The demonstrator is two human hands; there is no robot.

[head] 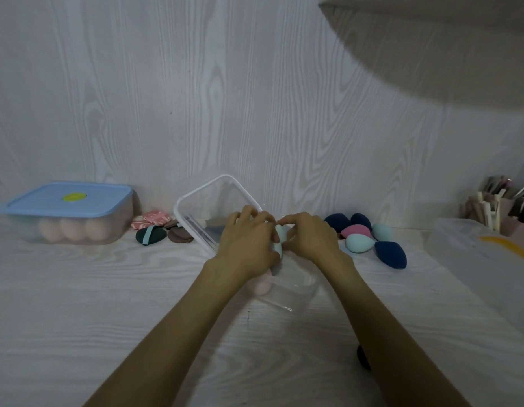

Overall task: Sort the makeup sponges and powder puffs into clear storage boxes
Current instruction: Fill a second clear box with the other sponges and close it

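A clear storage box (296, 292) lies at the table's middle with its clear lid (208, 198) raised behind it. Both hands are over the box. My left hand (249, 242) and my right hand (307, 236) meet on a light blue sponge (280, 239). A pink sponge (263, 284) lies in the box under my left wrist. To the right, a heap of navy, pink and light blue sponges (369, 236) lies on the table. To the left lie several powder puffs (159, 229).
A closed box with a blue lid (70, 201) holds peach sponges at the far left. A cup of brushes (501, 207) and a clear container (475, 248) stand at the right. A dark object (363, 356) shows beside my right forearm.
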